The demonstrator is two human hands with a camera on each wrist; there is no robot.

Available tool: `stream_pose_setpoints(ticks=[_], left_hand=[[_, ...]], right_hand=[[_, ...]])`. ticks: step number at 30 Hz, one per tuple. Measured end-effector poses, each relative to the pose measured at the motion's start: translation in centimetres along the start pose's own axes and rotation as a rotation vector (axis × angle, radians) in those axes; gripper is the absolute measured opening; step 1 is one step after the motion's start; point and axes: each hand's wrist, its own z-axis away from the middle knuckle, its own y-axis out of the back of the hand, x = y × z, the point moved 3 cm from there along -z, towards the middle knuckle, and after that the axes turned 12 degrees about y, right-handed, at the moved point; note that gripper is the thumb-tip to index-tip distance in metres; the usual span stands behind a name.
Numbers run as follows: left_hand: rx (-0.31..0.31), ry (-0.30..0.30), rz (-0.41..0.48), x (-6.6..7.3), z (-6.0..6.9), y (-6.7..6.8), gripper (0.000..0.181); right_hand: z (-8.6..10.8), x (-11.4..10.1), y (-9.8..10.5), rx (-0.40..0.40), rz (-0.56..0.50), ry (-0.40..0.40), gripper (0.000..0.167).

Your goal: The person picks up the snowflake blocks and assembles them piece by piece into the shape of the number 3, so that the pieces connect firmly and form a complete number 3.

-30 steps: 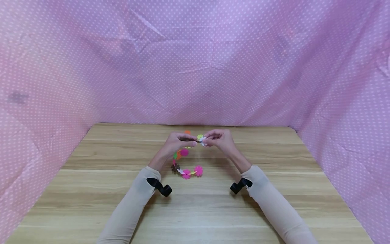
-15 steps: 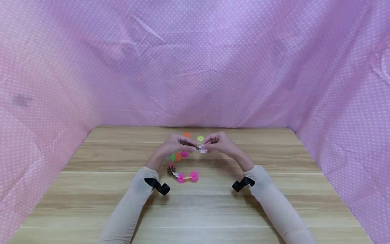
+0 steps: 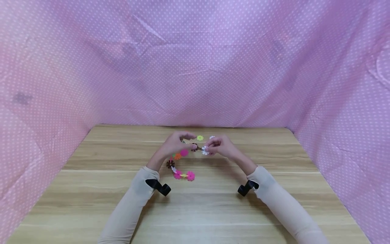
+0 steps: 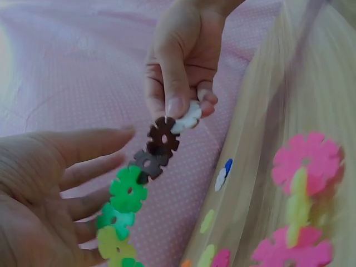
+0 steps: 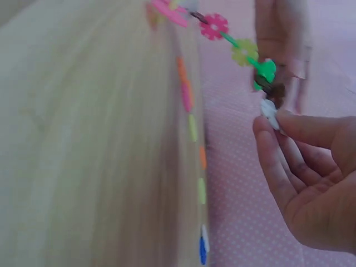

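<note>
My right hand (image 3: 222, 146) pinches a white flower-shaped disc (image 4: 189, 117) between thumb and fingers. That disc joins a brown disc (image 4: 163, 137) at the end of a chain of slotted plastic flower discs. Further along the chain come another brown disc (image 4: 148, 163), a green disc (image 4: 128, 189) and a yellow disc (image 5: 245, 52). Beside the chain my left hand (image 4: 50, 183) has its fingers extended and apart, not curled round any disc. Pink discs (image 3: 190, 176) mark the chain's near end on the table; its middle is partly hidden by the left hand in the head view.
On the wooden table (image 3: 195, 210), loose discs lie beyond the hands, among them a yellow-green disc (image 3: 199, 138) and a white disc (image 3: 212, 137) by a blue disc (image 4: 228, 166). A pink dotted cloth (image 3: 195, 67) hangs round the back and sides.
The left fingers have parted from the chain they were pinching. The right hand has shifted slightly right with the white disc, and the brown disc beside it now shows.
</note>
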Motion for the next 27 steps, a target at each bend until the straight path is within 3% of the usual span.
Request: stream_pose_setpoints(ticks=[6,10,12,18,22,27], left_hand=[[0.187,-0.042,0.058,1.0,1.0,0.2,0.037],[0.24,-0.099,0.128,1.1,1.7,-0.4,0.036],[0.264,-0.098,0.17,0.8,1.8,-0.9,0.035],[0.324,0.004,0.251,-0.8,1.4,-3.0,0.029],[0.326,0.058,0.227,-1.6,1.0,-4.2,0.027],[0.302,0.148,0.311,-2.4,0.5,-5.1,0.027]], right_hand=[[0.6,0.8,0.4,0.104,-0.009,-0.009,0.02],[0.8,1.3,0.6,0.172,-0.037,-0.032,0.023],[0.8,1.5,0.7,0.201,-0.048,-0.045,0.023],[1.0,1.5,0.7,0.267,-0.07,-0.068,0.024],[1.3,1.5,0.3,0.297,-0.112,-0.07,0.024],[1.7,1.4,-0.6,0.294,-0.149,-0.067,0.023]])
